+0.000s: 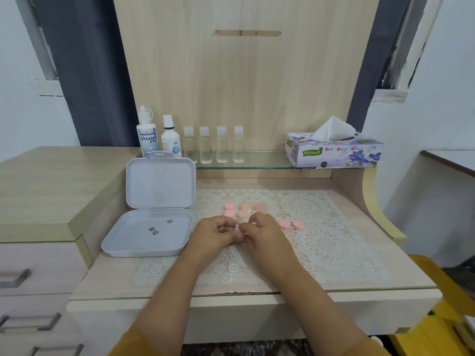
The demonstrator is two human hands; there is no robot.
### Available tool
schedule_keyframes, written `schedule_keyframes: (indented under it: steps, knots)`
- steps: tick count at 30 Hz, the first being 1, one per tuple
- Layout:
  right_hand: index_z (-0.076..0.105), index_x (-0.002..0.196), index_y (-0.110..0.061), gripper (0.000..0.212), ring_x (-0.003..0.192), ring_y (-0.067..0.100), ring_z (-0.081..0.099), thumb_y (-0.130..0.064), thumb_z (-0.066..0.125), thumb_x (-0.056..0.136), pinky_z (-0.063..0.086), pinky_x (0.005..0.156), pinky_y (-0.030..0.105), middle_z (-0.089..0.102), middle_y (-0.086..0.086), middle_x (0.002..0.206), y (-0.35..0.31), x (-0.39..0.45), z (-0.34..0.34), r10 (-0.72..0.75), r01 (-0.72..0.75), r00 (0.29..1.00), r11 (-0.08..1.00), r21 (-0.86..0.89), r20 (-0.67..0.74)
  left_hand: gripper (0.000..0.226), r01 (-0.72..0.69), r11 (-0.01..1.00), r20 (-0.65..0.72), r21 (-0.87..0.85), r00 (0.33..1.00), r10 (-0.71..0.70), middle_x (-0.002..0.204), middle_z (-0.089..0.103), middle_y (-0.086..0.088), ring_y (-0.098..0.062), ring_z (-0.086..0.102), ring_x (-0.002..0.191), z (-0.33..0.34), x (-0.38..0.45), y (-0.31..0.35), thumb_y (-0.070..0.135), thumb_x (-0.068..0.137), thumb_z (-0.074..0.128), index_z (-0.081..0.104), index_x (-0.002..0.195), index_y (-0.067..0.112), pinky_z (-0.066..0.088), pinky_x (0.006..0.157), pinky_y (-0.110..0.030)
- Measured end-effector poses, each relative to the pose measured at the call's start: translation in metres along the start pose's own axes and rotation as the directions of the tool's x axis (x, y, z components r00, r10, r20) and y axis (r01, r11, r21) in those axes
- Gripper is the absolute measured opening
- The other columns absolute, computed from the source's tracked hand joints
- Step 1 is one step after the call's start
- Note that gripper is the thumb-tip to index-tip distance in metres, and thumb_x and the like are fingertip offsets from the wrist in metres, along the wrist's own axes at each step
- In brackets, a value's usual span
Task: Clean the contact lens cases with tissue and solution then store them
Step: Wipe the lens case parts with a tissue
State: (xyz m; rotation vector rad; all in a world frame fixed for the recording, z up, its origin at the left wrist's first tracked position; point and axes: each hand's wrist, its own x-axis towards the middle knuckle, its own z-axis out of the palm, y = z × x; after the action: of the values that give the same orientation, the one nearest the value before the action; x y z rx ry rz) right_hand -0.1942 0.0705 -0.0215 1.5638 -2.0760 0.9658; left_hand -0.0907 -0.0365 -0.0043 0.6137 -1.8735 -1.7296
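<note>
Presently the left hand [214,233] and right hand [261,231] meet over the lace mat [321,242], fingers curled together on a small pale item, too hidden to identify. Pink lens cases [291,224] lie just beyond and right of the hands. The open white box [151,231] sits left of the left hand; the tissue box [334,151] stands well beyond the right.

A home dressing table: wooden vanity [246,86], lace mat [321,227], tissue box [334,154].

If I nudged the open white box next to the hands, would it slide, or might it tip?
The white box would probably slide: it looks like thin, light plastic with only three small round things inside. Its raised lid stands upright, so a push up there might tip it backward or shut it.
</note>
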Motion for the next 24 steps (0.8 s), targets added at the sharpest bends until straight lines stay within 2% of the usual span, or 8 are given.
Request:
schedule_keyframes:
  steps: [4, 7, 10, 13, 15, 19, 21, 24]
  knots:
    - [0.067, 0.093, -0.009, 0.012, 0.085, 0.020, 0.053, -0.016, 0.063, 0.084, 0.043, 0.068, 0.025, 0.056, 0.002, 0.090, 0.002, 0.003, 0.001, 0.020, -0.022, 0.997, 1.000, 0.016, 0.074, 0.026, -0.027, 1.000, 0.022, 0.004, 0.999, 0.027, 0.079, 0.070, -0.003, -0.019, 0.068, 0.084, 0.000, -0.001, 0.001, -0.005, 0.074, 0.075, 0.074, 0.091, 0.014, 0.057, 0.082, -0.031]
    - [0.064, 0.097, -0.014, 0.007, 0.092, 0.002, 0.049, -0.014, 0.064, 0.089, 0.038, 0.076, 0.011, 0.052, -0.008, 0.099, 0.001, 0.002, -0.010, 0.170, -0.193, 0.979, 0.945, 0.263, 0.108, 0.025, -0.045, 0.998, -0.006, -0.032, 0.999, 0.045, 0.083, 0.072, -0.012, -0.020, 0.068, 0.082, -0.001, -0.002, 0.003, -0.003, 0.075, 0.075, 0.072, 0.094, 0.012, 0.056, 0.079, -0.030]
    - [0.063, 0.094, -0.020, 0.009, 0.094, -0.002, 0.052, -0.012, 0.059, 0.092, 0.038, 0.079, 0.006, 0.053, -0.011, 0.098, 0.001, 0.000, -0.018, 0.337, -0.286, 0.941, 0.843, 0.456, -0.033, 0.023, -0.059, 0.998, -0.053, -0.037, 0.997, 0.057, 0.087, 0.072, -0.014, -0.019, 0.069, 0.081, -0.001, -0.001, 0.005, 0.002, 0.075, 0.076, 0.072, 0.093, 0.015, 0.055, 0.079, -0.032]
    - [0.066, 0.102, -0.019, 0.014, 0.099, -0.004, 0.053, -0.013, 0.055, 0.095, 0.039, 0.084, 0.005, 0.056, -0.010, 0.102, 0.003, 0.002, -0.018, 0.426, -0.321, 0.897, 0.812, 0.488, -0.117, 0.023, -0.051, 0.998, -0.050, -0.049, 0.998, 0.048, 0.085, 0.073, -0.010, -0.019, 0.070, 0.080, 0.000, -0.002, 0.006, 0.001, 0.075, 0.077, 0.071, 0.092, 0.015, 0.055, 0.083, -0.038]
    - [0.066, 0.105, -0.017, 0.013, 0.101, -0.006, 0.053, -0.015, 0.058, 0.094, 0.038, 0.087, 0.005, 0.058, -0.011, 0.103, 0.002, 0.001, -0.016, 0.374, -0.289, 0.917, 0.863, 0.415, -0.139, 0.023, -0.044, 0.997, -0.045, -0.057, 0.998, 0.041, 0.084, 0.073, -0.010, -0.020, 0.070, 0.079, 0.001, -0.002, 0.007, 0.000, 0.074, 0.076, 0.071, 0.093, 0.013, 0.054, 0.085, -0.042]
    - [0.068, 0.095, -0.010, 0.015, 0.086, 0.003, 0.055, -0.022, 0.061, 0.091, 0.042, 0.077, 0.010, 0.060, -0.004, 0.093, 0.000, 0.001, -0.008, 0.118, -0.082, 0.984, 0.966, 0.244, -0.135, 0.025, -0.039, 0.995, -0.038, -0.092, 0.999, 0.035, 0.079, 0.072, -0.008, -0.021, 0.068, 0.078, 0.001, -0.003, 0.007, -0.007, 0.073, 0.074, 0.069, 0.091, 0.010, 0.051, 0.084, -0.043]
    - [0.070, 0.096, -0.010, 0.021, 0.084, 0.006, 0.056, -0.025, 0.057, 0.092, 0.042, 0.075, 0.010, 0.059, -0.004, 0.093, 0.000, 0.000, -0.005, 0.064, -0.046, 0.995, 0.974, 0.223, -0.078, 0.027, -0.047, 0.994, -0.022, -0.096, 0.999, 0.045, 0.079, 0.072, -0.007, -0.018, 0.067, 0.078, 0.000, -0.002, 0.006, -0.010, 0.074, 0.071, 0.070, 0.091, 0.011, 0.052, 0.081, -0.036]
    - [0.072, 0.101, -0.012, 0.019, 0.086, 0.007, 0.055, -0.020, 0.059, 0.091, 0.040, 0.077, 0.008, 0.058, -0.005, 0.095, 0.002, -0.001, -0.002, 0.044, -0.038, 0.999, 0.979, 0.202, -0.025, 0.028, -0.061, 0.994, 0.004, -0.090, 0.998, 0.061, 0.080, 0.073, -0.005, -0.012, 0.068, 0.077, 0.000, -0.003, 0.006, -0.013, 0.076, 0.068, 0.070, 0.093, 0.009, 0.055, 0.072, -0.023]
